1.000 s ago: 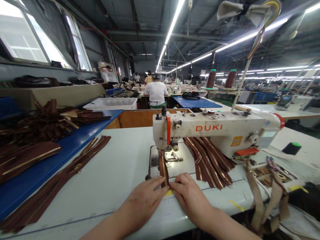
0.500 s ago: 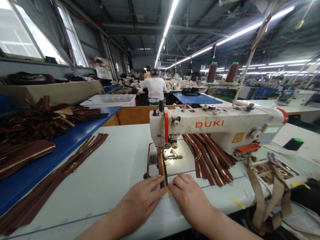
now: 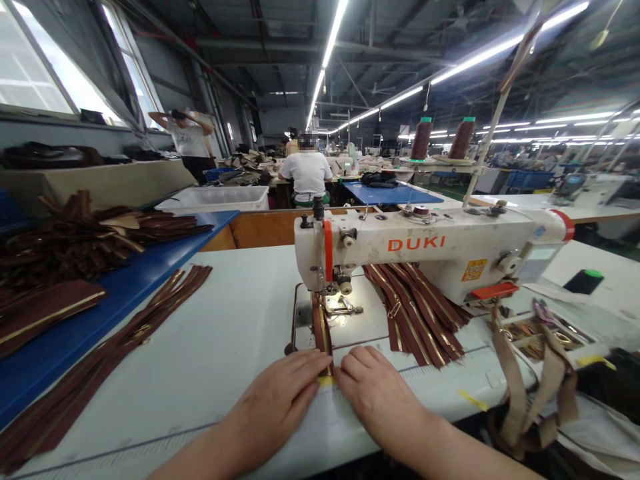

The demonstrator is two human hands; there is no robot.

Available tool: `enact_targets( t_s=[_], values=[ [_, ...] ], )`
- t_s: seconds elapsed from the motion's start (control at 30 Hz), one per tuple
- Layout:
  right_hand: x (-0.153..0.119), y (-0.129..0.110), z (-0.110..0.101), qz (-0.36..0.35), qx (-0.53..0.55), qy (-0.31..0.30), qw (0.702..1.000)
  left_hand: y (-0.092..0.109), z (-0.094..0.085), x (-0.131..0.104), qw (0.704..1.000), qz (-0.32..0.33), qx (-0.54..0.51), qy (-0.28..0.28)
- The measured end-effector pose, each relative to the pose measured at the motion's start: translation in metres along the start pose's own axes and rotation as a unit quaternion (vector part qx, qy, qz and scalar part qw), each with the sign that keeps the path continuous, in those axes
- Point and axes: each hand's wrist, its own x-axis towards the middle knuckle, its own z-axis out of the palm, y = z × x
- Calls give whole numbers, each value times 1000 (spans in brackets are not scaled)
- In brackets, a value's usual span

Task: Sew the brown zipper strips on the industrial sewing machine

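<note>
A brown zipper with gold teeth (image 3: 323,327) lies lengthwise under the presser foot of the white sewing machine (image 3: 370,247). Its near end reaches a strip of yellow tape (image 3: 326,381) on the table. My left hand (image 3: 277,393) rests from the left with its fingers together, the fingertips pressing over the zipper's near end. Curled against the zipper's right edge, my right hand (image 3: 380,393) has its fingers closed; the fingertips are partly hidden. To the right, several more brown zippers (image 3: 420,320) lie fanned out beneath the machine arm.
Long brown zippers (image 3: 115,353) lie along the table's left side, beside a blue surface (image 3: 165,267) heaped with brown strips. On the right are a parts tray (image 3: 530,337), hanging beige straps (image 3: 545,387) and a black thread cone (image 3: 584,281). A co-worker in white (image 3: 307,173) sits ahead.
My left fingertips have slid further across the zipper's near end, and the left thumb has drawn back. The view has shifted slightly. A person at the back left now has both arms raised.
</note>
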Motion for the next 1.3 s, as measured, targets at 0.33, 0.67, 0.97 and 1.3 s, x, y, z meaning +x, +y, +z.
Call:
enact_targets(
  t_s=[0.33, 0.67, 0.97, 1.3],
  values=[
    [-5, 18, -7, -21, 70, -34, 997, 15, -7, 9, 999, -16, -39, -6],
    [45, 46, 10, 93, 153, 38, 983, 14, -4, 6, 1000, -17, -6, -11],
    [48, 39, 12, 52, 98, 27, 994, 13, -3, 5, 1000, -12, 15, -4],
    [44, 37, 17, 75, 103, 28, 991, 15, -4, 7, 1000, -7, 19, 3]
  ],
)
